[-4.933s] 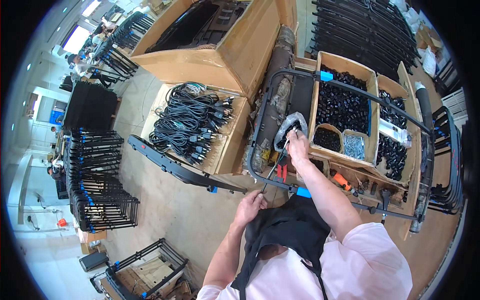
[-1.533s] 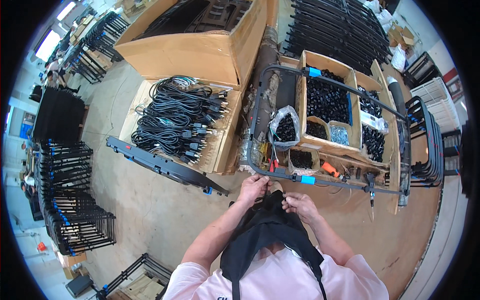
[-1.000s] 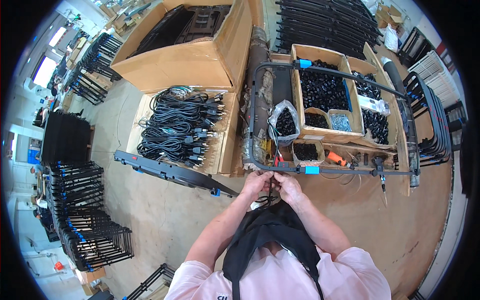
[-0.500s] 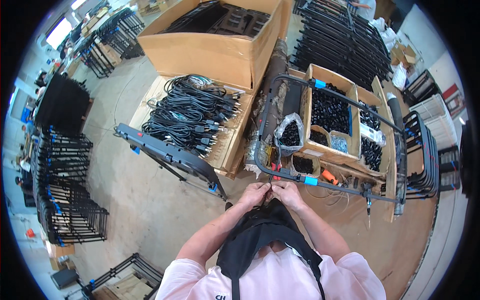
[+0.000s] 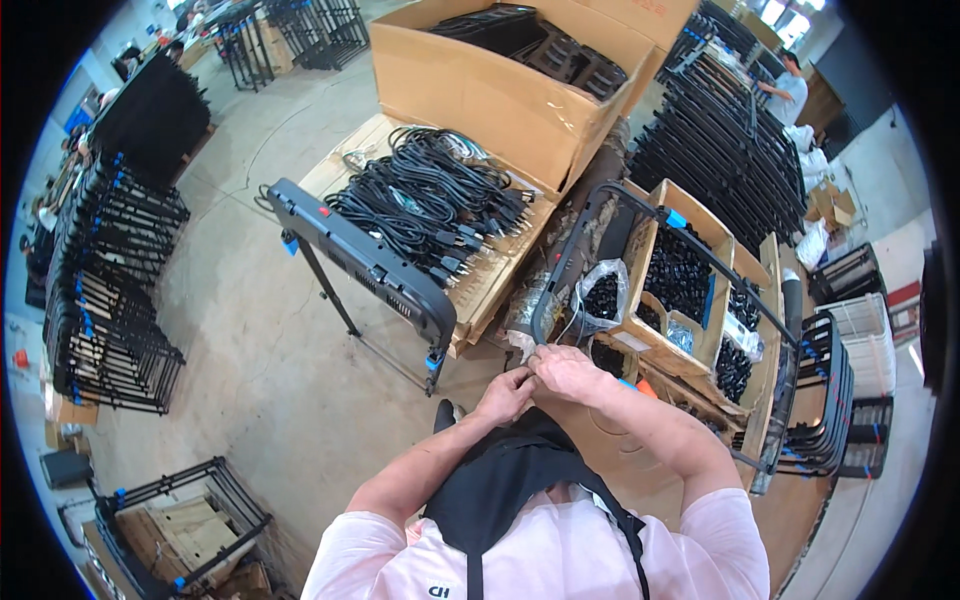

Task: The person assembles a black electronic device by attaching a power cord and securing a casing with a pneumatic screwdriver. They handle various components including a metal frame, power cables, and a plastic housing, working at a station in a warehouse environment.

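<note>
My left hand [image 5: 507,393] and my right hand [image 5: 566,371] are close together in front of my black apron [image 5: 505,480]. Both have their fingers pinched, and whatever is between them is hidden or too small to name. The right hand is higher, over the near corner of a black tubular frame [image 5: 563,272] with blue wraps. That frame lies tilted across the wooden parts boxes. Left of my hands stands a black panel on legs [image 5: 365,262], with a red switch on its top edge.
Coiled black power cords [image 5: 430,200] lie on cardboard beside a large carton [image 5: 480,95] of black parts. A wooden box [image 5: 627,322] holds small black pieces and a bag of screws [image 5: 680,337]. Stacked black frames [image 5: 120,270] stand at the left. Another person [image 5: 787,92] is at the far right.
The view has turned, so the carton, cords and panel appear farther right. My right hand has moved up over the frame's near corner, while my left hand stays low beside it.
</note>
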The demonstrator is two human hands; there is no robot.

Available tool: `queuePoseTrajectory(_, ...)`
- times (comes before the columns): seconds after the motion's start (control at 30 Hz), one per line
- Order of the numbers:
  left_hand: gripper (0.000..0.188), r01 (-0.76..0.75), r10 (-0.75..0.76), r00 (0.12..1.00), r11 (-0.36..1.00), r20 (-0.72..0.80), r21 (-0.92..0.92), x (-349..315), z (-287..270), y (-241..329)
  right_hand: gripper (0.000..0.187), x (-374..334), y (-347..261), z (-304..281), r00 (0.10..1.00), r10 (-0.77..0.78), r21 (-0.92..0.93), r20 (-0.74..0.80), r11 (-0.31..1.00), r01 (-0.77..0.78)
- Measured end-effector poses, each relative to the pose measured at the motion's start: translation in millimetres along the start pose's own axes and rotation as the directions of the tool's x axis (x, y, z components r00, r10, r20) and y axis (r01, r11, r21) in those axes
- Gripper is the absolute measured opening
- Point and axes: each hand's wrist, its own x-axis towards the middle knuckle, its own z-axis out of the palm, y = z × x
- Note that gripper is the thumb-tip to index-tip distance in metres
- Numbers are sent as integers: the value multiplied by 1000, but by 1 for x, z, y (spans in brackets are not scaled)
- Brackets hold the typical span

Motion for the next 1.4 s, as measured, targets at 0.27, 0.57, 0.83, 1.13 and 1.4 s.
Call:
queuePoseTrajectory(0.27, 28, 79, -83, 993, 996, 84, 43, -4, -12, 29, 27, -15, 12, -13, 1000, 19, 91, 1, 996, -19)
queuePoseTrajectory(0.57, 29, 214, -204, 956, 977, 211, -26, -9, -28, 53, 19, -15, 22, -13, 948, -122, 297, -296, 931, 212)
queuePoseTrajectory(0.83, 23, 293, -266, 934, 952, 239, -85, -6, -29, 56, 19, -14, 29, 0, 929, -198, 312, -312, 902, 297)
queuePoseTrajectory(1.13, 26, 282, -270, 948, 958, 170, -49, -7, -24, 52, 13, -5, 23, -3, 947, -256, 153, -194, 946, 286)
queuePoseTrajectory(1.4, 29, 302, -295, 947, 953, 125, -37, -4, -18, 53, 10, -11, 20, 10, 962, -161, 157, -220, 968, 198)
